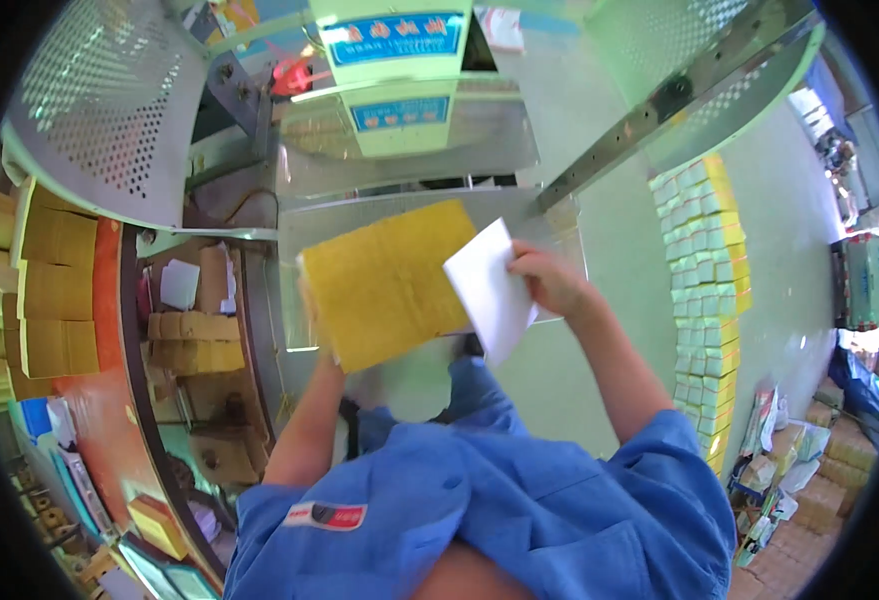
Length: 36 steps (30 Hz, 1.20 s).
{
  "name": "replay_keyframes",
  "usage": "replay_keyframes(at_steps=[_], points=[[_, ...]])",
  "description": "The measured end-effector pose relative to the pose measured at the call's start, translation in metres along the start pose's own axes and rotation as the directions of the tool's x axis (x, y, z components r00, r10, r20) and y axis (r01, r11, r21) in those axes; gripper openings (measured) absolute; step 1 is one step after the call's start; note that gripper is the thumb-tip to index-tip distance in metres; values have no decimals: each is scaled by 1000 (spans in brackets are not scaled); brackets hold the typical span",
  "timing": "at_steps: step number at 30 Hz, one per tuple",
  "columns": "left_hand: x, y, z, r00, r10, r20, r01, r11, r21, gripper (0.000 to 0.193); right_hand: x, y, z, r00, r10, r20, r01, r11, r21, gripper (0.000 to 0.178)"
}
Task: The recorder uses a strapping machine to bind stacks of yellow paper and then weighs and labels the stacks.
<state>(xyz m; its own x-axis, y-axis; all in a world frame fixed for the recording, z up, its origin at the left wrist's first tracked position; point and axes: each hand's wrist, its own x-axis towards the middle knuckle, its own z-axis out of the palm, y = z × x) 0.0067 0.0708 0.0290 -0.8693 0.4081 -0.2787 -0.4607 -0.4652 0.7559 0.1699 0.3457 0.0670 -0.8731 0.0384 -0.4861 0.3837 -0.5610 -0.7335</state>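
Now my right hand [551, 282] pinches a white paper rectangle [489, 290]; yellow rectangular cardboard [389, 285] mostly hides my left hand [330, 360], so I can't tell its opening; a grey perforated metal panel [109, 105] stands leftward.

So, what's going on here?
A person in a blue work shirt is standing by perforated grey metal guards. The left hand, mostly hidden, seems to support a yellow-brown rectangular sheet or stack. The right hand grips flat white paper, which overlaps the yellow-brown piece's right edge in this view.
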Motion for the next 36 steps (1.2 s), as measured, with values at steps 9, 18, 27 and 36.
replay_keyframes(at_steps=[9, 18, 27, 36], points=[[15, -68, -25, 978, -82, -193, 77, 996, -36, 37, 37, 6, -116, 983, 155, 102, -185, 878, 442, 48], [-7, -52, -12, 977, -139, -158, 142, 990, 7, 44, 55, 32, -79, 889, -299, -346, 142, 900, -413, 39], [-29, -27, 6, 992, -101, -73, 120, 933, 340, 50, 52, 35, -67, 854, -370, -365, 135, 837, -531, 28], [-25, -31, -10, 994, -104, -21, 102, 879, 466, 54, 24, 18, -49, 942, -166, -293, 172, 985, -4, 44]])
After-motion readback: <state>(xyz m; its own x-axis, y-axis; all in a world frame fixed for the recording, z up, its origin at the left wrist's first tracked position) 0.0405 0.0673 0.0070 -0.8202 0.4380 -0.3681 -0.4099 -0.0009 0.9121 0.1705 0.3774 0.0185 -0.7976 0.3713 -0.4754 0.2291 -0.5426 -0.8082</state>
